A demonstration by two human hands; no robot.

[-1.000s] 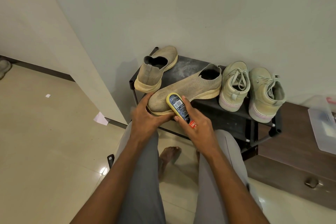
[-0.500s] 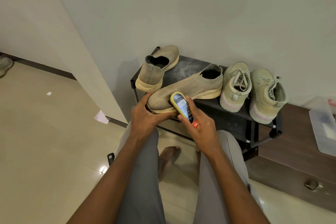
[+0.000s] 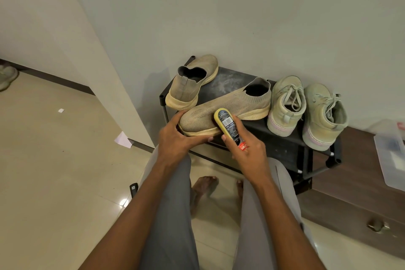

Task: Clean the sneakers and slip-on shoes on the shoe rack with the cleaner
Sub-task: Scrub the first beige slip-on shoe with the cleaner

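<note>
Now the left hand (image 3: 175, 138) grips the toe of a slip-on shoe (image 3: 225, 108) lying on the black shoe rack (image 3: 282, 138), while the right hand (image 3: 245, 149) pinches the cleaner (image 3: 229, 126), pressing its yellow head against the upper; two sneakers (image 3: 306, 112) stand at three o'clock

Scene lit dimly and evenly, greenish-warm cast throughout. Small bright glare spot seen on glossy floor tile (image 3: 123, 202) (source overhead, itself out of frame). Soft shadow cast on wall (image 3: 241, 17) left of shoe rack (image 3: 285, 149); deeper shadow held beneath rack. Strong wide-angle distortion noted: wall edges bowed, corners stretched. Clear plastic box (image 3: 392, 155) at right edge rendered blurred. Centre kept reasonably sharp, fine detail softened by compression.
</note>
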